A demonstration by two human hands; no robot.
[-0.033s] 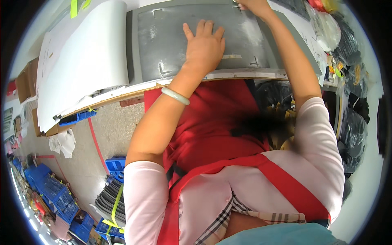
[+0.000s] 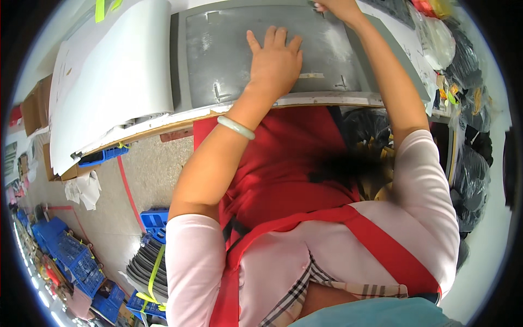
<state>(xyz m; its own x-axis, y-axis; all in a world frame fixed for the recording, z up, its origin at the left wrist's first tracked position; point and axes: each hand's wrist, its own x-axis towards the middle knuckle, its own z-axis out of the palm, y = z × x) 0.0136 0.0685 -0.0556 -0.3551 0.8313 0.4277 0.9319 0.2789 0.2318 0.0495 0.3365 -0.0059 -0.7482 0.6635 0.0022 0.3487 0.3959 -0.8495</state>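
Observation:
My left hand lies flat on a dark grey sheet, its fingers spread and a pale bangle round the wrist. The sheet has white scuffs and black L-shaped marks near its corners, and it rests on a larger grey sheet. At the sheet's far right corner is my right hand, partly cut off by the picture's upper edge. Its fingers are closed at a small dark thing, too little of which shows to name.
A thick stack of curled white sheets stands left of the grey sheets on the table. Plastic bags crowd the right side. On the floor at left are blue crates and a strapped bundle of dark sheets.

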